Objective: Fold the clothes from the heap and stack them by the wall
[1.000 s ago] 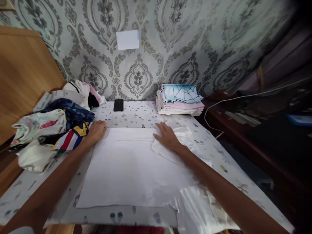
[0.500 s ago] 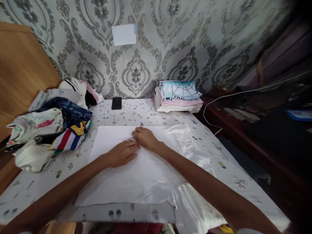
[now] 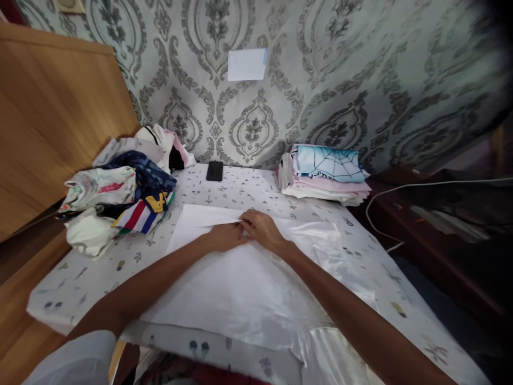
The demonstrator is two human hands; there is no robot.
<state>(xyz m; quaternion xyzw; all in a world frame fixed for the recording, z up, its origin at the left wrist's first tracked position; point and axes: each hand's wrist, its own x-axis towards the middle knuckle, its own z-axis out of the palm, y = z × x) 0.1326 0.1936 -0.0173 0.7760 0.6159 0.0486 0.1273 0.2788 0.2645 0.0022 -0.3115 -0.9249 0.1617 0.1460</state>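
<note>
A white garment lies spread over the patterned sheet, with a shinier part toward the right. My left hand is at its upper middle, fingers bent and partly tucked under the fabric edge, closed on the cloth. Touching it on the right, my right hand pinches a raised bit of the same white fabric. The fingertips of both hands meet there, and a small fold runs leftward from them.
A loose pile of clothes lies at the left by a wooden panel. A black phone rests near the wall. Folded clothes are stacked at the back right, beside a white cable.
The view has shifted left, so things appear farther right. Both hands have stayed together on the white garment, and the fabric at my fingers is lifted a little more.
</note>
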